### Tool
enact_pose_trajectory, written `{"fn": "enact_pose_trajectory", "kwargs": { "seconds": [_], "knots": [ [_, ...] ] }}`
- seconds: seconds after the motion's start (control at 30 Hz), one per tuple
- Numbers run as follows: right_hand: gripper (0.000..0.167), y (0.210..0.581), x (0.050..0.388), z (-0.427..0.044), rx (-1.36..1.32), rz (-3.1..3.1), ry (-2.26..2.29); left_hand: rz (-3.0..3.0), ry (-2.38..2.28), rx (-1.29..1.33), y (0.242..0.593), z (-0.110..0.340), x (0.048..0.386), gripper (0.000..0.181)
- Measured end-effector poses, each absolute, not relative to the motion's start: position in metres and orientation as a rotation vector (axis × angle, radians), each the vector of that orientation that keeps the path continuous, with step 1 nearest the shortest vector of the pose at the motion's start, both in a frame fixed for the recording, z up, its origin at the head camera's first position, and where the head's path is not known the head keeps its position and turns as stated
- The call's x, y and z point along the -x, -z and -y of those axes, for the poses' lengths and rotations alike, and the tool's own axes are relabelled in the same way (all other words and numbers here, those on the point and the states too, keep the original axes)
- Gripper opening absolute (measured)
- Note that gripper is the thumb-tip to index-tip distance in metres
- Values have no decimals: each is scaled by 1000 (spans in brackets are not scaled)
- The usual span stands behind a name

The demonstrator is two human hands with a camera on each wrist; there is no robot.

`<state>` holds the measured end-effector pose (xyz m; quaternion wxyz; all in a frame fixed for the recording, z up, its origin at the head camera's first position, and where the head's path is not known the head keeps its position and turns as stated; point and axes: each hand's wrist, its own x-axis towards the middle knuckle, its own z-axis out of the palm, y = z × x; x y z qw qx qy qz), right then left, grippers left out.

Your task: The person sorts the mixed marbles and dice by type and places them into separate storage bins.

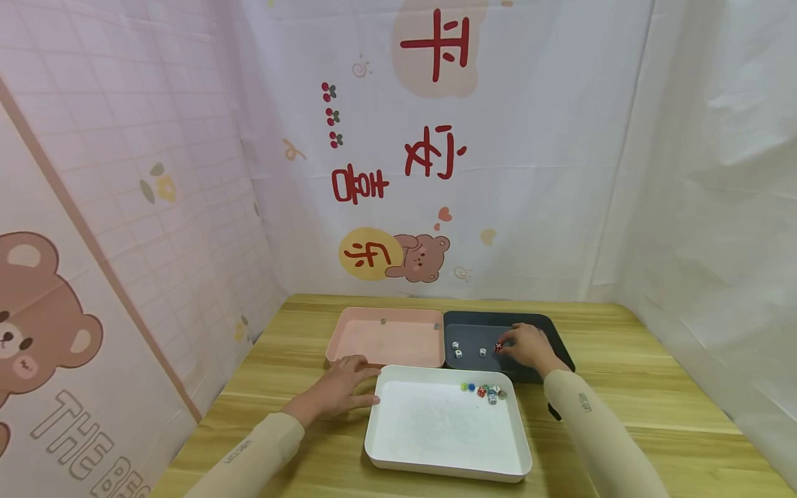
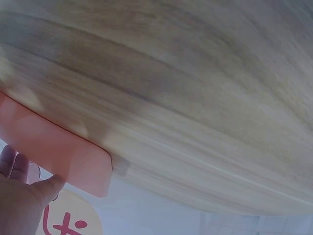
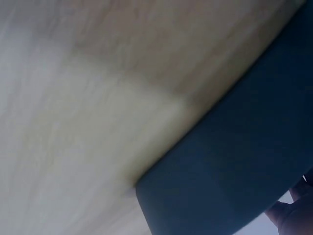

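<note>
**One red die [image 1: 498,348] in a fingertip pinch over the dark tray**

We see the right hand [image 1: 529,344] dipping into the dark slate tray [image 1: 498,318], thumb and fingertips pinching the red die; so small a cube likely leaves room for little else. Whether it touches the tray floor, we cannot tell. Three white dice [image 1: 482,352] lie to its left, kept from rolling off, we judge, by the low walls.

The left hand [image 1: 339,386] holds nothing. Its thumb stands apart from the fingers, beside the left wall of the white tray [image 1: 436,429] and near the front of the pink tray [image 1: 389,344]; it may be placed there for steadying, though we cannot confirm contact.

The white tray sits nearest the person, probably for easy reach by both hands, with the other two side by side behind it. A mixed cluster of dice and beads [image 1: 471,387] occupies its far right corner. Two tiny pieces [image 1: 436,326] in the pink tray are too small for us to name.
</note>
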<state>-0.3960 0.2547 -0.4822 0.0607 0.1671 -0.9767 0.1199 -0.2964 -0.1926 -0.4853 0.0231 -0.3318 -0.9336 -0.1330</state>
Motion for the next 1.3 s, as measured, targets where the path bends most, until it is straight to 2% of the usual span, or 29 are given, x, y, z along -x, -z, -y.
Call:
{"fn": "enact_pose_trajectory", "kwargs": {
  "seconds": [0.3, 0.57, 1.3],
  "knots": [
    [19, 488, 399, -247, -505, 2963, -362, 2885, 397, 1020, 485, 192, 296, 60],
    [32, 489, 398, -244, -461, 3012, -351, 2889, 406, 1027, 487, 191, 297, 61],
    [27, 472, 385, -247, -530, 2948, -395, 2888, 449, 1021, 487, 192, 295, 61]
  ]
}}
